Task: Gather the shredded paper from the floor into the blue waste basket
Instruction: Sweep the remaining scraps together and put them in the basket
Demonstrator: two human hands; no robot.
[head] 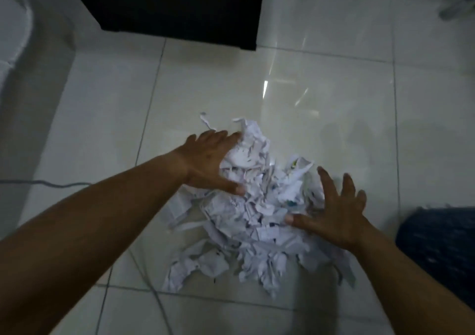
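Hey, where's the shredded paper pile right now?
In the head view, the shredded paper pile lies on the tiled floor near centre frame, between the left hand and the right hand, nearer the camera than the dark cabinet.

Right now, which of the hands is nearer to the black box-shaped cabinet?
Left. The left hand touches the far left side of the white shredded paper pile, closer to the black box-shaped cabinet; the right hand is at the pile's near right side.
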